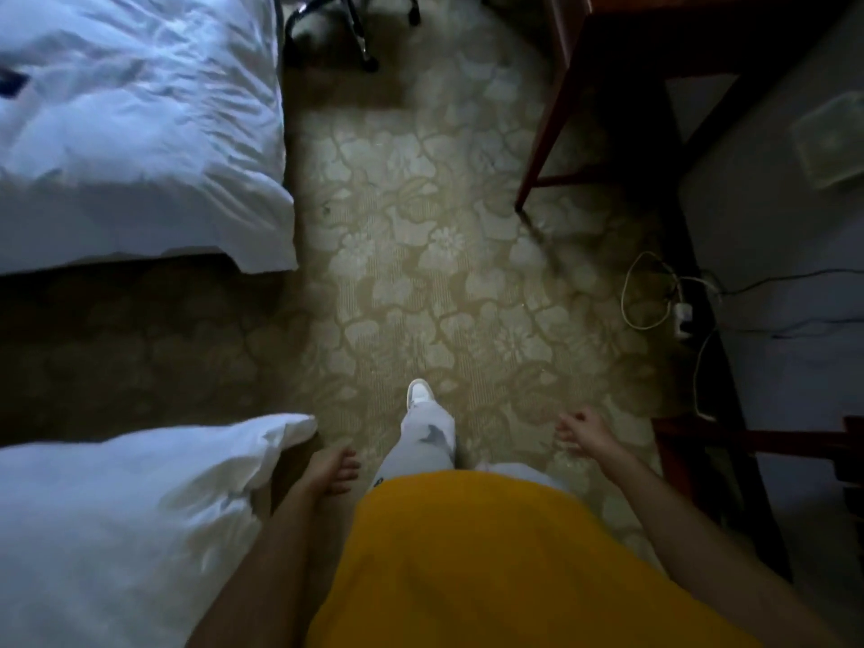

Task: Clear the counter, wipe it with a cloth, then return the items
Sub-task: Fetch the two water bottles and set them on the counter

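Note:
I look straight down at a patterned beige carpet (421,254) while standing between two beds and a desk. My left hand (334,470) hangs by my hip with loose fingers and holds nothing. My right hand (582,432) hangs out to the side, fingers slightly curled and apart, also with nothing in it. No counter, cloth or counter items appear in this view. One white shoe (419,394) is stepped forward on the carpet.
White bedding (131,133) fills the upper left, and a second white bed corner (117,521) the lower left. A dark wooden desk leg (547,133) stands at the upper right. White cables and a plug (678,306) lie by the right wall. Office chair wheels (364,21) show at the top.

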`<act>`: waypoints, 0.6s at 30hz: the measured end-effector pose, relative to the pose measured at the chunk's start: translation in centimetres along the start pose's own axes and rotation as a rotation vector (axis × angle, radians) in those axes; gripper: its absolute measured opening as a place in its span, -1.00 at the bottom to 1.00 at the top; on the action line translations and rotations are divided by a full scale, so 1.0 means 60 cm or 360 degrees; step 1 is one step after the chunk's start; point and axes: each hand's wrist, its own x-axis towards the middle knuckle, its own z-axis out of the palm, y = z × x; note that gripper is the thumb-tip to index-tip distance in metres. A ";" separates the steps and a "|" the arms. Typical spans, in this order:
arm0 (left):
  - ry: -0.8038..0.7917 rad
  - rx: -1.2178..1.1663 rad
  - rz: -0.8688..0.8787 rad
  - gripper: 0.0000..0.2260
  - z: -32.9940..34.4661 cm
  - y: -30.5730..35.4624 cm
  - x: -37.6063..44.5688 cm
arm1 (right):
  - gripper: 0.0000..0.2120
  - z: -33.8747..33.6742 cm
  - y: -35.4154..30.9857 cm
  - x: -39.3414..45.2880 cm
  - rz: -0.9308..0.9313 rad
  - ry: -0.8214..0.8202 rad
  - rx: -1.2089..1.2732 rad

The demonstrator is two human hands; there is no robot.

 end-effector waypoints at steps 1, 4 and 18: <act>-0.0027 0.0069 0.0068 -0.79 0.000 0.082 0.001 | -0.76 -0.003 -0.011 0.017 0.0040 0.0031 0.0015; -0.0043 0.0196 0.0415 -0.84 0.012 0.316 -0.024 | -0.76 -0.017 -0.074 0.046 0.0148 0.0056 0.0010; 0.0048 0.0143 0.0353 -0.73 -0.091 0.836 0.110 | -0.84 -0.039 -0.608 0.373 0.0089 -0.0143 0.0023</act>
